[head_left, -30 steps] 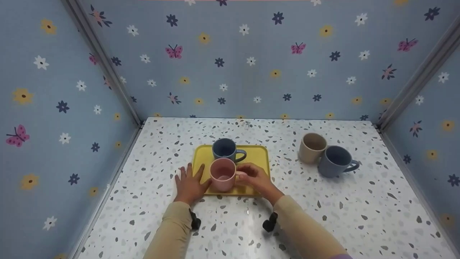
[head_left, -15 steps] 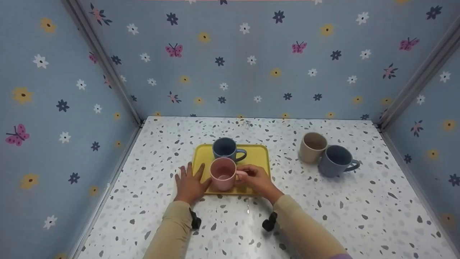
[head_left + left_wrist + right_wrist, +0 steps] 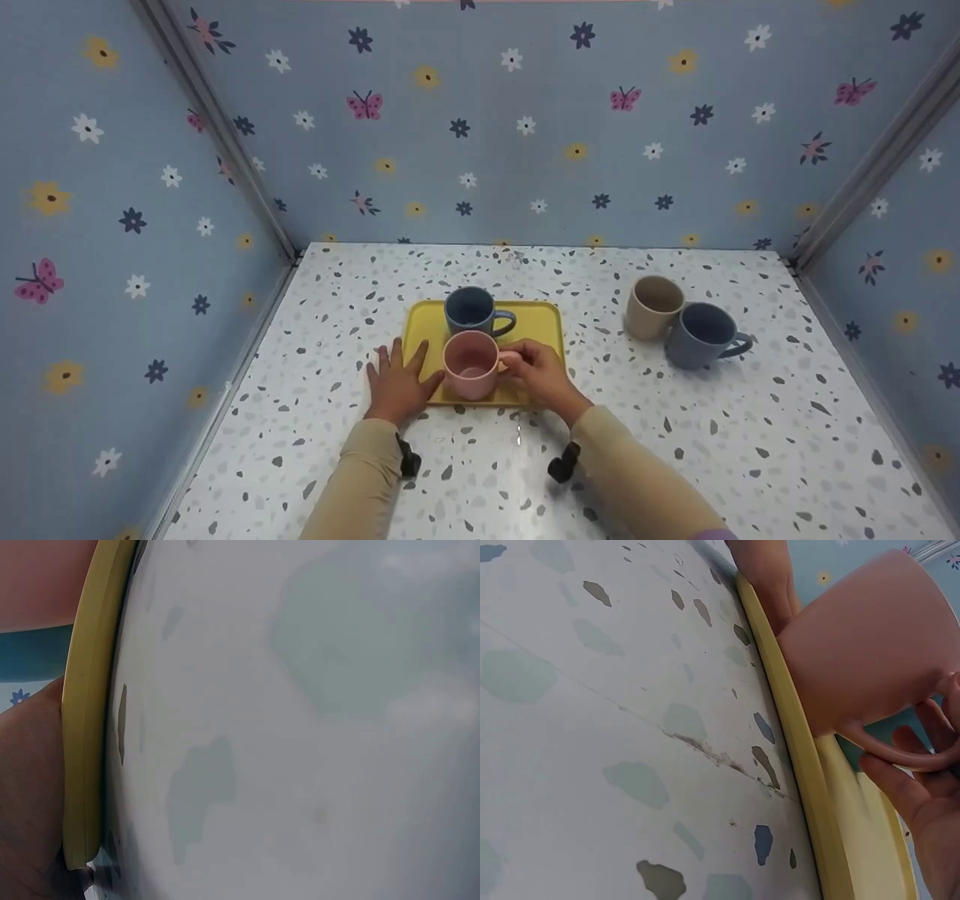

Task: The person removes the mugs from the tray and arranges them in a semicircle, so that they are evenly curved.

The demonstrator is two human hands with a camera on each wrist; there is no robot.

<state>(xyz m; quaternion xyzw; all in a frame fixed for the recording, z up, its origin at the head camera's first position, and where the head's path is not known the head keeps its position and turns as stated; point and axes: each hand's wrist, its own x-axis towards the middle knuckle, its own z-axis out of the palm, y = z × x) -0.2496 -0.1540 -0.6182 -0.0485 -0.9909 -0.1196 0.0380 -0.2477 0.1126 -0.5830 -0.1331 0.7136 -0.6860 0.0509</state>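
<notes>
A pink mug (image 3: 471, 385) stands upright at the near part of a yellow tray (image 3: 538, 321), its handle pointing right. My right hand (image 3: 546, 379) pinches that handle between thumb and fingers, as the right wrist view also shows with the mug (image 3: 870, 641) close over the tray's rim. Just behind it on the tray is a dark blue mug (image 3: 457, 324), partly hidden by the pink one. My left hand (image 3: 399, 390) lies with spread fingers across the tray's near left corner, thumb by the pink mug's side. In the left wrist view, the hand (image 3: 30, 795) meets the yellow rim.
To the right of the tray, a beige cup (image 3: 645, 324) and a grey-blue mug (image 3: 688, 349) stand side by side on the speckled white tabletop (image 3: 720, 450). Flower-patterned walls (image 3: 510, 180) enclose the table at the back and both sides.
The pink mug has shifted slightly to the right, and its handle has turned a little toward the back with my right hand. My left hand keeps its place.
</notes>
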